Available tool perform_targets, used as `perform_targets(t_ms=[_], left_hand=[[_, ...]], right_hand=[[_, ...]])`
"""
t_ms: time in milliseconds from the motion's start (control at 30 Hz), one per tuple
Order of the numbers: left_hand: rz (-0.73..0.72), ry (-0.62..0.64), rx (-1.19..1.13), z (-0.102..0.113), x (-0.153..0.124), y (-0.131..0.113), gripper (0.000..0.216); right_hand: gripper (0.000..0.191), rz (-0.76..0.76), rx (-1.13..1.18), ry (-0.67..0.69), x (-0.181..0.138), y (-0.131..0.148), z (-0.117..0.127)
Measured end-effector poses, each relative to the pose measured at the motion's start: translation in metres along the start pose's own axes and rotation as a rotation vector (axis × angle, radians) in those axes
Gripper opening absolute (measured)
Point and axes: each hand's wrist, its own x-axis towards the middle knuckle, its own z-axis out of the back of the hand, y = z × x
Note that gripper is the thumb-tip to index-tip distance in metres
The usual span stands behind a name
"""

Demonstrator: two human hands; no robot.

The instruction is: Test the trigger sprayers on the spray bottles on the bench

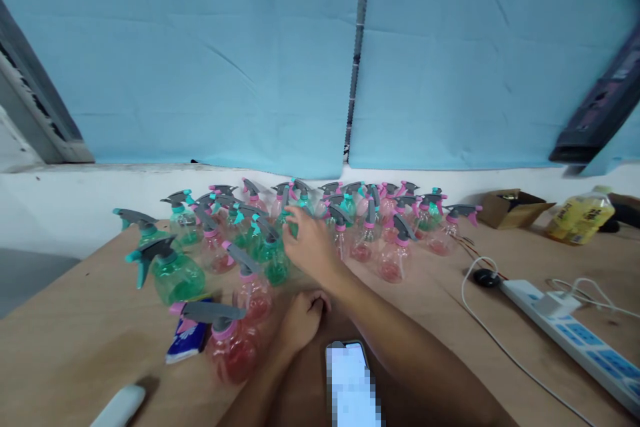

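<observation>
A crowd of spray bottles [320, 227] stands assembled, triggers on, at twelve o'clock on the wooden worktop [75, 340]. The right hand [310, 243] reaches among them, fingers spread over one green bottle; the left hand [303, 320] rests loosely curled, holding nothing. A power strip [575, 333] lies at three o'clock; blue sheeting [200, 47] covers the wall.

- A brown wooden table [90, 340] carries everything
- A crowd of green and pink spray bottles [310, 227] stands at its middle and far left
- A blue packet [187, 339] lies near left, a white object [119, 407] nearer still
- A phone [353, 383] lies at the near edge
- A white power strip [575, 337] with cables runs along the right
- A cardboard box [515, 207] and a yellow bottle [580, 215] sit far right
</observation>
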Motion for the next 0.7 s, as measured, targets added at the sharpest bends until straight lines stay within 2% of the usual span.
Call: perform_targets(t_ms=[67, 133, 267, 367, 533, 700], left_hand=[[0.004, -0.003, 0.003, 0.000, -0.001, -0.001, 0.030], [0.011, -0.007, 0.011, 0.001, -0.001, -0.002, 0.031], [0.023, 0.005, 0.022, 0.002, 0.000, -0.003, 0.031], [0.029, 0.021, 0.016, 0.001, 0.001, -0.002, 0.031], [0.039, 0.019, 0.009, 0.001, 0.001, -0.003, 0.030], [0.051, 0.018, 0.022, 0.003, 0.000, -0.006, 0.029]], right_hand=[[0.040, 0.022, -0.053, -0.097, 0.004, 0.001, 0.014], [0.040, -0.013, -0.132, -0.136, 0.010, -0.006, 0.021], [0.045, -0.153, -0.277, -0.040, 0.016, -0.033, 0.016], [0.035, -0.179, -0.320, 0.008, 0.011, -0.051, 0.009], [0.025, -0.097, -0.322, -0.070, -0.002, -0.059, 0.012], [0.016, -0.005, -0.221, -0.174, -0.017, -0.066, 0.020]])
